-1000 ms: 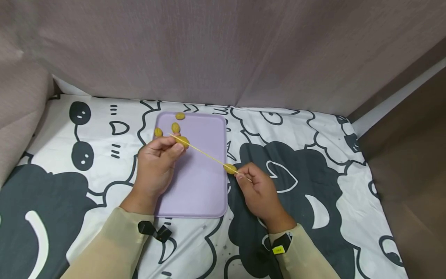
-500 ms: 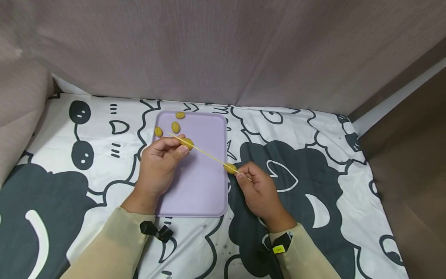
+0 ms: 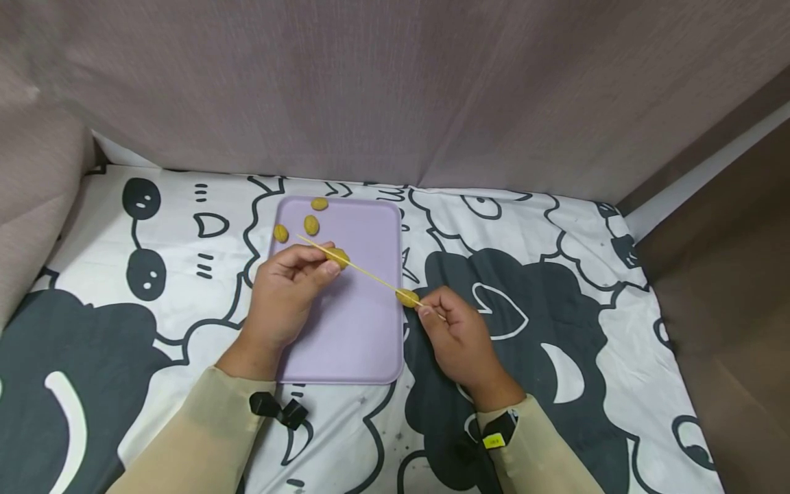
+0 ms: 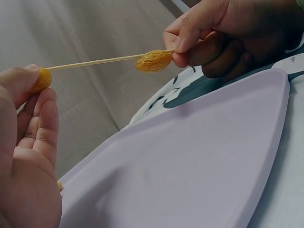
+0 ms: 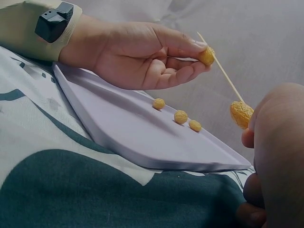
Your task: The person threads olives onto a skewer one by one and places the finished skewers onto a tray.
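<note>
A thin pale skewer slants between my two hands above a lilac tray. My left hand pinches a wrinkled yellow oval fruit between thumb and fingers; the skewer runs through it and its tip sticks out past the far side. Lower on the stick sits a second yellow fruit, right beside my right fingertips. My right hand pinches the skewer's near end, its other fingers curled. Bare stick shows between the two fruits in the left wrist view.
The lilac tray lies on a black-and-white patterned cloth. Toward its far left corner rest three more yellow fruits, one of them this fruit. Grey-brown fabric hangs behind the cloth.
My left hand has moved a little right and down along the skewer with its fruit, so more of the tip shows behind it. My right hand and the lower fruit have stayed put.
</note>
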{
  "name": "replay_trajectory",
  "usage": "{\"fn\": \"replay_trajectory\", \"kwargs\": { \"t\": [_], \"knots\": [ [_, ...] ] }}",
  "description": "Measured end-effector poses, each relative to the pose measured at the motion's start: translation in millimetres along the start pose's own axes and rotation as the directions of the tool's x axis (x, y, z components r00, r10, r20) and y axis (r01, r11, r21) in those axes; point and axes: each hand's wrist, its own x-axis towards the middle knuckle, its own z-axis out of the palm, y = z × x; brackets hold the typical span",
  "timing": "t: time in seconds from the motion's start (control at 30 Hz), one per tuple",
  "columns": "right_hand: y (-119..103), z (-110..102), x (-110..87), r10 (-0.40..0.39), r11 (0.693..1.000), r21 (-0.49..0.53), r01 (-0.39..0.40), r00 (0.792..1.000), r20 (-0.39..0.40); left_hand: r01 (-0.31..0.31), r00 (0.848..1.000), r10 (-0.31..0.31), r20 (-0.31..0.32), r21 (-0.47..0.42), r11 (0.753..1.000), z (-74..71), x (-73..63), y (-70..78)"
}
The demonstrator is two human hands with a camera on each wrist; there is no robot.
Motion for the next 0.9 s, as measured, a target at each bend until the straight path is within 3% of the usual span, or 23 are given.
{"fn": "replay_trajectory", "kwargs": {
  "t": [0.23, 0.57, 0.9],
  "knots": [
    [-0.2, -0.1, -0.2, 0.005, 1.0, -0.007, -0.005, 1.0, 0.002, 0.043, 0.999, -0.045, 0.023, 0.055, 0.998, 0.1, -0.1, 1.1],
    [-1.5, 0.2, 0.3, 0.015, 1.0, -0.016, -0.014, 1.0, 0.015, 0.047, 0.994, -0.057, 0.09, 0.108, 0.993, -1.6, -0.8, 1.0],
    [-0.9, -0.1, 0.8, 0.012, 1.0, -0.021, -0.012, 1.0, 0.022, 0.059, 0.992, -0.077, 0.104, 0.166, 0.984, -0.2, -2.0, 2.1]
  ]
}}
